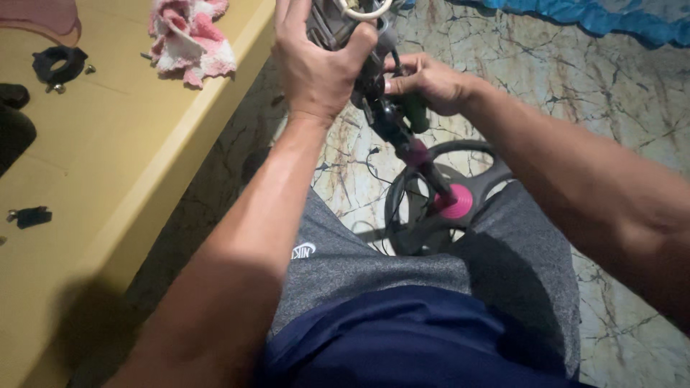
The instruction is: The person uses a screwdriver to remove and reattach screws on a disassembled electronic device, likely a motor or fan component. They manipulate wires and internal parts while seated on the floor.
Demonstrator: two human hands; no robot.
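My left hand (pixel 316 61) grips the grey mechanism (pixel 338 25); my right hand (pixel 424 82) clasps its green-handled shaft (pixel 413 111). A twisting slip could pinch fingers.

No packages, signs or screens, only a small white oval printed logo (pixel 303 251) on grey shorts, left thigh

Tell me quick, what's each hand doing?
Left hand: closed around the grey device.
Right hand: closed on the green handle.
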